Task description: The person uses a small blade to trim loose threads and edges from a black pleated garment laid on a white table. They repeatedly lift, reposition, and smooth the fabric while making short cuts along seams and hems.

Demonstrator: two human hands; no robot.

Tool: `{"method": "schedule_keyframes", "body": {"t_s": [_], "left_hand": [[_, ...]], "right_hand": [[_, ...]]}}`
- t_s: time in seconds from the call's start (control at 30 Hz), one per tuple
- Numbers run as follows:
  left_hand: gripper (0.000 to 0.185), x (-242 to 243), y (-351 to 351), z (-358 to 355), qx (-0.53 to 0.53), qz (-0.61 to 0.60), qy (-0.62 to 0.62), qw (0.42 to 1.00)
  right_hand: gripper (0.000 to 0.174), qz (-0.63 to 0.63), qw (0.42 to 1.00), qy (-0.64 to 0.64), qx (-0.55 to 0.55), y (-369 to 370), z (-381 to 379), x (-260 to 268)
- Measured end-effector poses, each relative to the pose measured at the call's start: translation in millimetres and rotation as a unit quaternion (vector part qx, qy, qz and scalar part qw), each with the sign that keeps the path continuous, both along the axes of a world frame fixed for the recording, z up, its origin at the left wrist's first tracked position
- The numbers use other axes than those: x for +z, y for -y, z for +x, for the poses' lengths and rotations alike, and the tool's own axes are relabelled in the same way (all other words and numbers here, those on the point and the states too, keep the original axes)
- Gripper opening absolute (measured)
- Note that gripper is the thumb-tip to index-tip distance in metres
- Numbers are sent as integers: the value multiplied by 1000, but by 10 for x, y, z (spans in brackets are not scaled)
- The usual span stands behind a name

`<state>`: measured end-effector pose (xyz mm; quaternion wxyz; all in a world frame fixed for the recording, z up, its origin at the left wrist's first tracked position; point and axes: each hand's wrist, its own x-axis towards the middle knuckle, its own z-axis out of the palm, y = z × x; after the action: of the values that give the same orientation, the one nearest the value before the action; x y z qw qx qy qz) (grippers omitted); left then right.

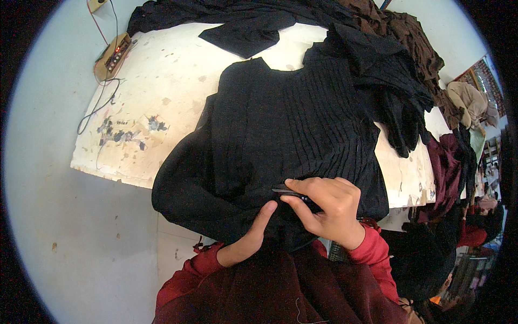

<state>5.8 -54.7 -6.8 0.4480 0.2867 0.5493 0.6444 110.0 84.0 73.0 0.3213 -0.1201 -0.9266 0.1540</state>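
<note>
A black pleated garment lies spread over the front edge of the pale table in front of me. In my right hand is a small pair of thread snips, pinched between thumb and fingers, with the blades pointing left against the cloth. My left hand is just left of and below the snips. Its thumb rests on top of the garment and its fingers are hidden under the fabric, which it grips near the lower edge.
More black cloth and brown cloth are heaped along the table's far side. A power strip with a cable sits at the table's far left corner. Maroon cloth hangs at the right. Other people are at the far right.
</note>
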Motion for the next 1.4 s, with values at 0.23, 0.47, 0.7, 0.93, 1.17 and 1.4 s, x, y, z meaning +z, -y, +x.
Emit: {"method": "schedule_keyframes", "body": {"t_s": [0.23, 0.47, 0.7, 0.93, 1.17, 1.4], "left_hand": [[33, -49, 0, 9, 21, 3, -13, 1000], [32, 84, 10, -16, 29, 13, -75, 997], [33, 99, -7, 7, 33, 13, -69, 997], [46, -69, 13, 11, -9, 22, 87, 996], [63, -42, -131, -49, -105, 189, 489, 845], [66, 61, -159, -8, -122, 212, 554, 796]], "right_hand": [[19, 3, 1000, 27, 0, 13, -9, 74], [18, 7, 1000, 22, -2, -3, 10, 25], [17, 4, 1000, 20, 7, -12, 19, 15], [30, -252, 962, -104, 11, 9, 13, -69], [30, -289, 954, -60, 40, 294, -50, -451], [40, -292, 948, -129, 13, 262, -57, -428]]}}
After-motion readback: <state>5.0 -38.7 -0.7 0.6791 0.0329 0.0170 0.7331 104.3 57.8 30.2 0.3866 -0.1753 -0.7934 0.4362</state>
